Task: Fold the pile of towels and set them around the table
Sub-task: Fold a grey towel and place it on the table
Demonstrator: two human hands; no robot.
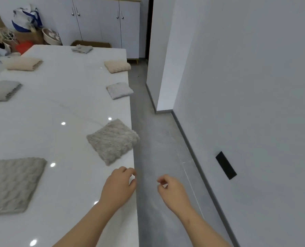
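Several folded towels lie spread around the white table (62, 97). A grey-beige towel (112, 140) sits at the right edge, just beyond my left hand (118, 184). Another grey towel (13, 183) lies at the near left. Along the right edge farther off are a light grey towel (119, 90), a beige towel (117, 65) and a grey towel (82, 49) at the far end. A beige towel (21, 63) and a grey towel (1, 90) lie on the left side. My left hand hovers over the table's right edge, fingers loosely curled, holding nothing. My right hand (173, 190) hangs over the floor, also empty.
A grey tiled floor (158, 139) runs between the table and the white wall (254, 86). White cabinets (101, 20) stand at the far end. Bags, boxes and a basin (51, 36) clutter the far left corner. A black wall plate (225, 165) sits low on the wall.
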